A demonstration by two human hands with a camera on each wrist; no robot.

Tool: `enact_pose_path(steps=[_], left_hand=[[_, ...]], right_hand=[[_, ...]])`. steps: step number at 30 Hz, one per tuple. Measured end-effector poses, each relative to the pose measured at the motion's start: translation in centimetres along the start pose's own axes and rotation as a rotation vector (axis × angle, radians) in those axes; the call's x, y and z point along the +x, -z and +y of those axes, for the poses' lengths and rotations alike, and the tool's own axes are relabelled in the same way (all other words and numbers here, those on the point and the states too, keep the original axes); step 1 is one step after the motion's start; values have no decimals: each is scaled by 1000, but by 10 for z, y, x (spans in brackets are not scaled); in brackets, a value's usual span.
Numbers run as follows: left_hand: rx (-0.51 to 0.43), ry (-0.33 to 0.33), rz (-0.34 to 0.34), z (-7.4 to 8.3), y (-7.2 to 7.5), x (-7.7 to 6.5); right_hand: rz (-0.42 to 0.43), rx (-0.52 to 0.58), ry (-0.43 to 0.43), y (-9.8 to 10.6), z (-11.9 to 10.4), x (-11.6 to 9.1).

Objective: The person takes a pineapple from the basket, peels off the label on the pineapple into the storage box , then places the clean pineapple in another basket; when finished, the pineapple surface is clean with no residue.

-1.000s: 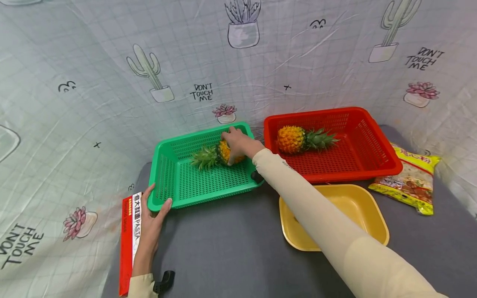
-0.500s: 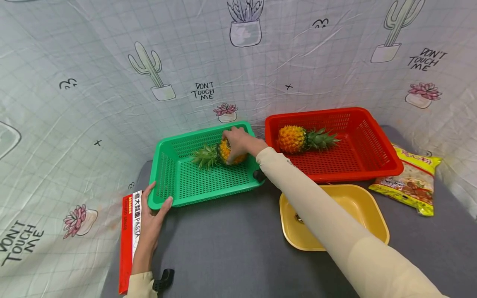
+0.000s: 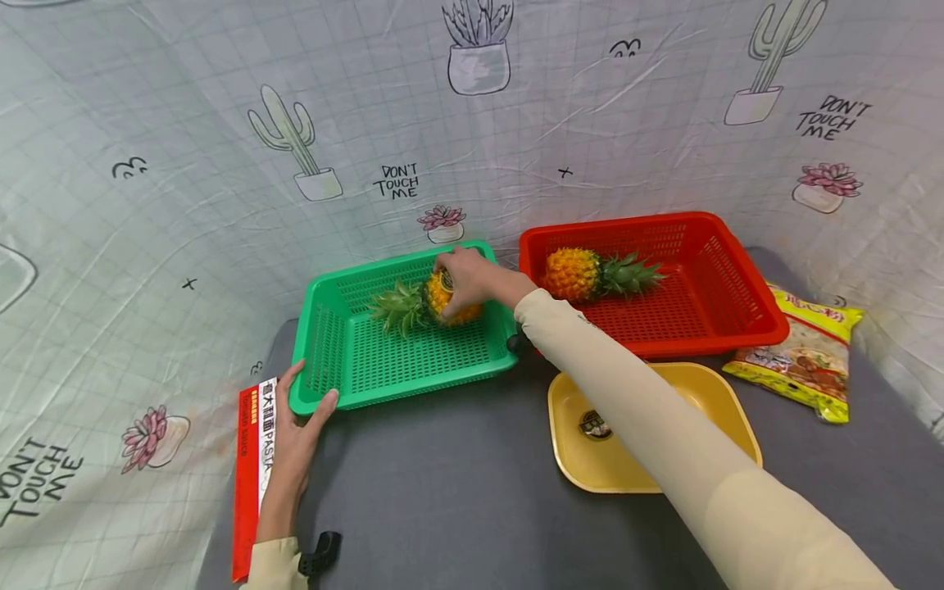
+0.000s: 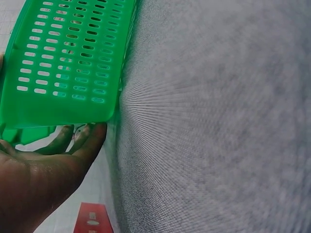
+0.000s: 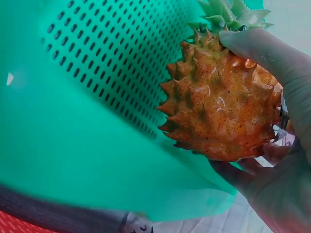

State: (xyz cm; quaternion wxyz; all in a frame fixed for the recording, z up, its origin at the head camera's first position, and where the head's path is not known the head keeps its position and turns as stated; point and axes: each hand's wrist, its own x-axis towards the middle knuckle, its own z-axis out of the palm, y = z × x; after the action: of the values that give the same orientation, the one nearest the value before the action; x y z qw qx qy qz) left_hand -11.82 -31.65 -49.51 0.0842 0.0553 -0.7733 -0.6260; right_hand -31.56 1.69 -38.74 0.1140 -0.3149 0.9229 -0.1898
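My right hand (image 3: 466, 283) grips a small orange-yellow pineapple (image 5: 214, 102), its thumb near the crown and its fingers round the far side. In the head view, the pineapple lies sideways within the right part of a green slotted basket (image 3: 398, 381), its green crown (image 3: 400, 309) pointing left. Whether it touches the basket floor I cannot tell. My left hand (image 3: 293, 447) holds the basket's front left corner, thumb at the front rim. In the left wrist view, fingers of the left hand (image 4: 43, 179) reach under that corner.
A red basket (image 3: 763, 332) stands to the right, with another pineapple (image 3: 571, 274) in it. In front is a yellow tray (image 3: 726, 426), partly under my right forearm. A noodle packet (image 3: 807, 356) lies far right. A red pasta box (image 3: 247, 483) lies beside my left arm.
My right forearm has shifted slightly up and right, uncovering a dark round label in the yellow tray. The pineapple's crown has shifted slightly left. The left hand keeps its hold on the basket corner.
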Motion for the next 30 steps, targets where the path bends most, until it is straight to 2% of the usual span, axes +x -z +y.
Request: enact_pose_path(steps=[10, 30], left_hand=[[-1, 0, 0, -2, 1, 1], [17, 8, 6, 1, -1, 0]], right_hand=[[39, 45, 75, 7, -9, -11], [81, 81, 188, 20, -43, -53]])
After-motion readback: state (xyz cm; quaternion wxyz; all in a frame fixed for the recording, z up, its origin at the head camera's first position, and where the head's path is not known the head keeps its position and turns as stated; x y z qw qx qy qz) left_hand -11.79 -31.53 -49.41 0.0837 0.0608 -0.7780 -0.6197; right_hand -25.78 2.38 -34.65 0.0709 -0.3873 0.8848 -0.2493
